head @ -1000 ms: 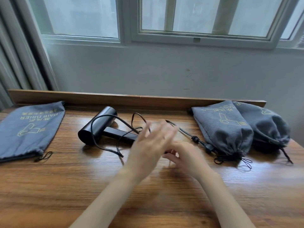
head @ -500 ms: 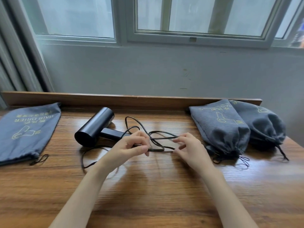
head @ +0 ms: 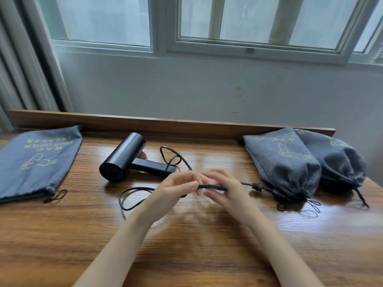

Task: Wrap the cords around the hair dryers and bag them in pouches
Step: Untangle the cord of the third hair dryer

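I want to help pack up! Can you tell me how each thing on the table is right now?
hair dryer: lying on the table, not bagged
cord: loose, not wrapped round the dryer
left hand: pinches the cord
right hand: holds the cord, blurred
flat pouch: lying flat, looks empty
front full pouch: bulging, drawstring pulled tight
back full pouch: bulging, drawstring pulled tight
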Available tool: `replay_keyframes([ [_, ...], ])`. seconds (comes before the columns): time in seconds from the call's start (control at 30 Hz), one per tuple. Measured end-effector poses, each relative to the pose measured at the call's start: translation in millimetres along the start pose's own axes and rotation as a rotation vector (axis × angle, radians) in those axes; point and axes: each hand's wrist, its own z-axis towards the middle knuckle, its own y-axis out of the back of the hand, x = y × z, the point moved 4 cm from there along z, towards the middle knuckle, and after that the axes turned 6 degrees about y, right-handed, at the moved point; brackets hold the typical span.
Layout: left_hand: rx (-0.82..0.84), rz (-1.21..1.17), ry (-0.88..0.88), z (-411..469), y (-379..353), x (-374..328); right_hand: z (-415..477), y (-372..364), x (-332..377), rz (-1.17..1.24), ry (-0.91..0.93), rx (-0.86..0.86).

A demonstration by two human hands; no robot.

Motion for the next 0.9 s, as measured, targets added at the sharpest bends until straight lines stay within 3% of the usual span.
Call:
replay_keyframes([
  [0.13,-0.072,-0.156,-0.063,0.4,7.9,-1.2,0.4,-6.2,-1.0,-0.005,0.002,-0.003],
  [0.37,-0.506,-1.025,-0.288,-20.8,59.7,-10.9,-4.2,3.7,-23.5,-0.298,-0.137,0.021],
  [0.43,-0.694,-1.073,-0.264,-26.0,74.1,-9.9,-4.7,4.7,-23.5,-0.314,-0.146,0.057],
  [0.5,-0.990,-0.671,-0.118,-29.7,82.5,-4.9,-3.5,6.0,-19.7,-0.287,-0.129,0.068],
  [0.57,-1.230,0.019,-0.004,-32.0,80.5,-8.0,-2.9,5.8,-15.1,-0.295,-0.095,0.073],
  [0.63,-1.306,0.626,-0.124,-28.1,64.3,-18.1,-3.1,4.6,-11.6,-0.355,-0.072,0.089],
  [0.7,-1.184,1.125,-0.355,-15.6,35.6,-20.1,-4.2,4.9,-10.0,-0.373,-0.071,0.087],
  [0.77,-0.903,1.473,-0.539,0.0,0.9,-13.3,-4.5,4.1,-4.7,-0.374,-0.047,0.071],
  [0.83,-0.568,1.623,-0.597,11.9,-25.6,2.4,-5.4,2.5,0.1,-0.412,-0.008,0.045],
  [0.9,-0.357,1.587,-0.516,16.0,-36.6,15.2,-4.2,3.2,2.9,-0.469,-0.029,0.051],
])
